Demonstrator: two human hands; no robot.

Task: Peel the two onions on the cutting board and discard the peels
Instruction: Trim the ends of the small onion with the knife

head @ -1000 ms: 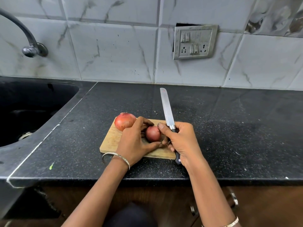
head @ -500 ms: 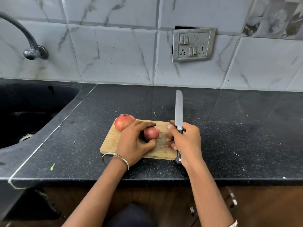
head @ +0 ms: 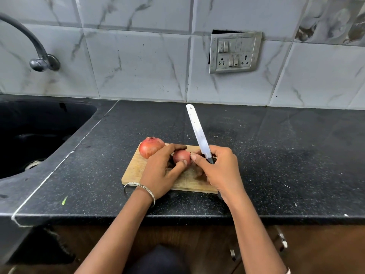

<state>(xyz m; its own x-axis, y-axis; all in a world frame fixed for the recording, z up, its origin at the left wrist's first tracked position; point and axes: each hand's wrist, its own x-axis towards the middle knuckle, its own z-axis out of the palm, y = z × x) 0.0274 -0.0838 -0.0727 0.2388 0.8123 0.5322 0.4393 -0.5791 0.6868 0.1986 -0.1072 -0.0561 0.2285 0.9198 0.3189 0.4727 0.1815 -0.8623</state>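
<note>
On the cutting board: the small onion (head: 181, 156) sits near the middle of the wooden cutting board (head: 134, 171), skin on, with a hand on each side of it.
Left hand: the left hand (head: 160, 175) curls round the small onion from the left, forefinger over its far side and thumb pressed on its near side.
Right hand: the right hand (head: 221, 171) has its fingers wrapped round the knife (head: 198, 133) handle, and its thumb tip touches the small onion's right end.
Knife: the blade rises from the fist and leans away and to the left, its tip over the counter (head: 276, 155) beyond the board.
Changed from half a second ago: the blade then pointed almost straight away, now it tilts left. The right thumb, then just clear of the onion, now touches it, while the onion and left hand kept their place.
Large onion: the large onion (head: 151, 149) is unpeeled, at the board's far left corner, close beside the left forefinger; whether they touch is unclear.
Board holds: both onions.
Counter: black and speckled, with the board lying near its front edge.
Sink: the sink (head: 39, 135) is a dark basin at the left, with its drain showing.
Wall: a tap (head: 37, 56) above the sink and a switch plate (head: 236, 52) on marbled tiles.
</note>
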